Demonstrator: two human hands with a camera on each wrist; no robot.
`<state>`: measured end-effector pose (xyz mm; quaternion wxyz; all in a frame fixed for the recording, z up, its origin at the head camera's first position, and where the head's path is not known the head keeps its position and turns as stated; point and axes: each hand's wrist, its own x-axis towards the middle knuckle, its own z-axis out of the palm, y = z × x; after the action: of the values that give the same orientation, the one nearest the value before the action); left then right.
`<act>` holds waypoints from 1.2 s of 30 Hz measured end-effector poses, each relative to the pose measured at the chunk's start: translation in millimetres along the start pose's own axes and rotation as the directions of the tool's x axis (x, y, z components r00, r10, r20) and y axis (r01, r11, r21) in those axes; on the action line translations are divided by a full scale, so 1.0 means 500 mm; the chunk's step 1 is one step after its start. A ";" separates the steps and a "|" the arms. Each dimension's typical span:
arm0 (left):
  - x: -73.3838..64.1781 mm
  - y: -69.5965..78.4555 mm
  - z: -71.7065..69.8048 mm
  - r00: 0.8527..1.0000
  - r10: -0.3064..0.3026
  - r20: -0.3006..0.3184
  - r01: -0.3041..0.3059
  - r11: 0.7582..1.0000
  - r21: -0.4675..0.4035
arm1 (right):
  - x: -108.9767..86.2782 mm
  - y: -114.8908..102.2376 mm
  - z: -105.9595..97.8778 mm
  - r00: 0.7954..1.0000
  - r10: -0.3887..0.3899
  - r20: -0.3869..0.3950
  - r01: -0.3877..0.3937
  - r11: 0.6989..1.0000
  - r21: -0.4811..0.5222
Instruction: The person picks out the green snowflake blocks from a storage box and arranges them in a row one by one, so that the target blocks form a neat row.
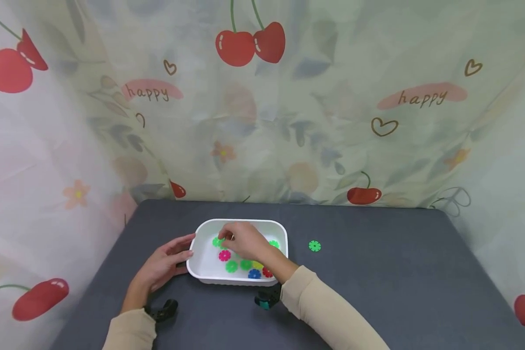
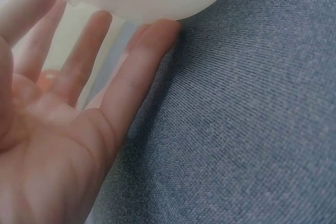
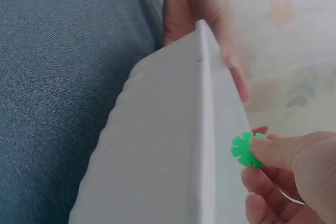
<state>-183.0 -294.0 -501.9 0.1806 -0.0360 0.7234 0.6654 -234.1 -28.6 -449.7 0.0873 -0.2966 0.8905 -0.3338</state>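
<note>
White plastic forms one tray [image 1: 205, 278], set left of the tabletop's [image 1: 376, 291] middle, near its back edge. Notched flower-shaped discs lie inside. One pink disc [image 1: 224, 255] sits in the left half. One yellow disc [image 1: 257, 265], one blue disc [image 1: 254, 274] and one red disc [image 1: 268, 272] lie close together toward the front right corner. Two green discs [image 1: 231, 266] lie side by side along the front half, and a third green one shows by the right end, toward the back corner. More green shows at and below the right hand [image 1: 246, 241], which hides part of the floor, so the full count of greens cannot be told.

Thumb and fingers of that hand pinch one green disc, the held disc [image 3: 242, 149], over the tray. The left hand [image 1: 163, 265] has its fingers spread apart and extended, tips touching the outside of the tray's left edge. One loose green disc [image 1: 314, 246] lies on the tabletop, beyond the tray's right edge.

Two beige sleeves [image 1: 332, 311] and two black wrist devices [image 1: 164, 310], one per arm, are visible. Behind hangs a printed curtain [image 1: 271, 126] with "happy" written twice.
</note>
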 end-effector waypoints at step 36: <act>-0.002 0.004 0.001 1.000 -0.007 0.001 0.007 1.000 0.013 | -0.139 0.119 -0.092 0.917 0.124 -0.380 -0.005 0.954 0.299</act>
<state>-182.7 -293.6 -499.6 0.1834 -0.0371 0.7274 0.6602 -222.2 72.9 -455.8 -0.0400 -0.1770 0.8400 -0.5114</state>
